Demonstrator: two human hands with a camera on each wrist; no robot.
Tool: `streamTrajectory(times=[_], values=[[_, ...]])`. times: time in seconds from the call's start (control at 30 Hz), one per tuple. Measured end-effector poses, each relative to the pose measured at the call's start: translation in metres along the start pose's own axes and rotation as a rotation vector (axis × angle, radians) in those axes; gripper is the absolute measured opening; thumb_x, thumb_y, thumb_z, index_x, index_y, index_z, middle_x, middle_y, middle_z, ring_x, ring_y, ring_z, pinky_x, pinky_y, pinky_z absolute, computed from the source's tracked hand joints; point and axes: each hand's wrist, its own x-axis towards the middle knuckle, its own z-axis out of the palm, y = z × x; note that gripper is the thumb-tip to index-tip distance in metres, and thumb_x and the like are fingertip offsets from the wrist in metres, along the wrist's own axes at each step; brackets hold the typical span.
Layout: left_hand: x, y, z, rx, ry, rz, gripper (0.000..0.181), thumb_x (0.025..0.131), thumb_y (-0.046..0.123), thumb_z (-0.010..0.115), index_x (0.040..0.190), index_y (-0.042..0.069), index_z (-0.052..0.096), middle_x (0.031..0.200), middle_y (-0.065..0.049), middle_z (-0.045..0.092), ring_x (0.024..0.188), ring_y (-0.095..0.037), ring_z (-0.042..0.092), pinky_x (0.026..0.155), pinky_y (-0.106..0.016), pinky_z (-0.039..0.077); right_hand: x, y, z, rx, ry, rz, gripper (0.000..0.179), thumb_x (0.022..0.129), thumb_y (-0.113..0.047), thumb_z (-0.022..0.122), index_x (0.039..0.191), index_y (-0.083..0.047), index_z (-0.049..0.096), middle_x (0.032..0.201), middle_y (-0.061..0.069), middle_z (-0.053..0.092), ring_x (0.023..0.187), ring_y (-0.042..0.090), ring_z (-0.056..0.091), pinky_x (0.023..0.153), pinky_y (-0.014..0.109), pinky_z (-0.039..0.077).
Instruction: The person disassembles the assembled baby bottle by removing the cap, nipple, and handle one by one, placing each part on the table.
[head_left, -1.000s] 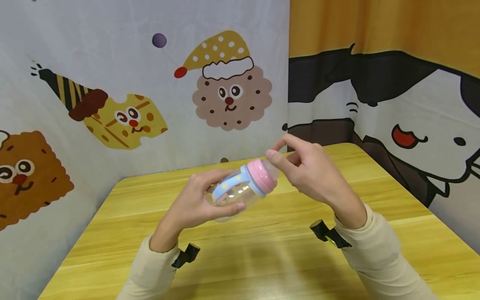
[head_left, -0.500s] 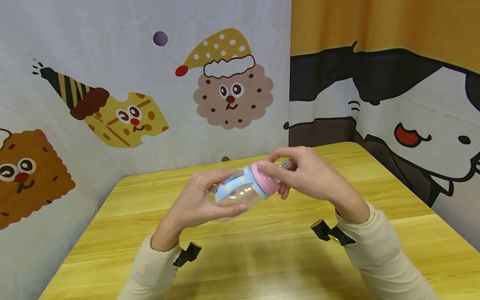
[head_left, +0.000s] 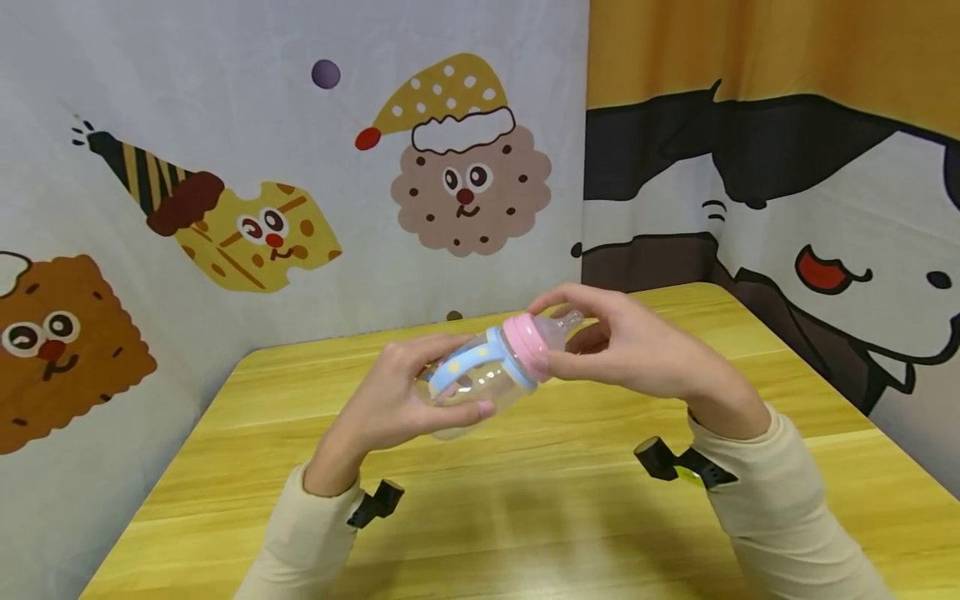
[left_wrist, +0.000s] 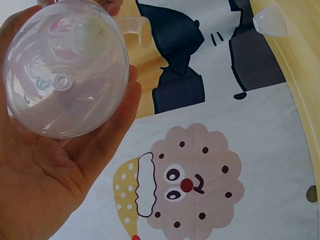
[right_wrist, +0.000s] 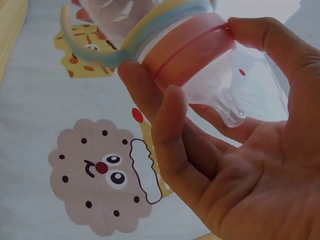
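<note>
- While the wood-grain table (head_left: 517,533) spreads below, the baby bottle (head_left: 498,383) is held above it between both hands: the left hand (head_left: 393,396) wraps its clear body, and the right hand (head_left: 645,346) pinches the pink collar (head_left: 527,346) between thumb and fingers.
- Printed cloth (head_left: 375,292) hangs behind; a translucent white cap (left_wrist: 270,21) is near the table's edge; the right fingers partly surround the clear teat (head_left: 560,329).
- The bottle's long axis slants, base by the left palm, teat pointing up and right; a blue handle (head_left: 461,363) runs along its side.
</note>
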Motion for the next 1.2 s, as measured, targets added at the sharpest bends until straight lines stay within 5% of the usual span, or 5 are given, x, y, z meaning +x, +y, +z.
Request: streamTrajectory(times=[0.57, 1.0, 1.2], values=[[0.003, 0.001, -0.003, -0.037, -0.002, 0.02, 0.052, 0.084, 0.027, 0.089, 0.132, 0.014, 0.074, 0.108, 0.004, 0.078, 0.084, -0.014, 0.069, 0.069, -0.032, 0.06, -0.006, 0.001, -0.015, -0.006, -0.009, -0.19, 0.054, 0.093, -0.004, 0.08, 0.142, -0.017, 0.061, 0.14, 0.004, 0.06, 0.084, 0.031, 0.072, 0.079, 0.037, 0.061], [0.001, -0.001, -0.003, -0.04, 0.0, 0.003, 0.052, 0.083, 0.029, 0.09, 0.132, 0.016, 0.074, 0.107, 0.005, 0.077, 0.082, -0.015, 0.069, 0.066, -0.032, 0.06, -0.013, -0.003, -0.021, -0.033, 0.09, -0.211, 0.056, 0.092, -0.002, 0.079, 0.145, -0.013, 0.061, 0.129, 0.007, 0.061, 0.09, 0.029, 0.07, 0.077, 0.034, 0.06], [0.001, -0.002, -0.003, -0.035, -0.009, 0.007, 0.052, 0.084, 0.029, 0.089, 0.132, 0.016, 0.074, 0.107, 0.005, 0.077, 0.082, -0.017, 0.069, 0.067, -0.031, 0.059, -0.016, -0.008, -0.025, -0.036, 0.149, -0.152, 0.052, 0.095, -0.005, 0.077, 0.144, -0.015, 0.061, 0.124, 0.009, 0.062, 0.097, 0.032, 0.068, 0.078, 0.032, 0.058]])
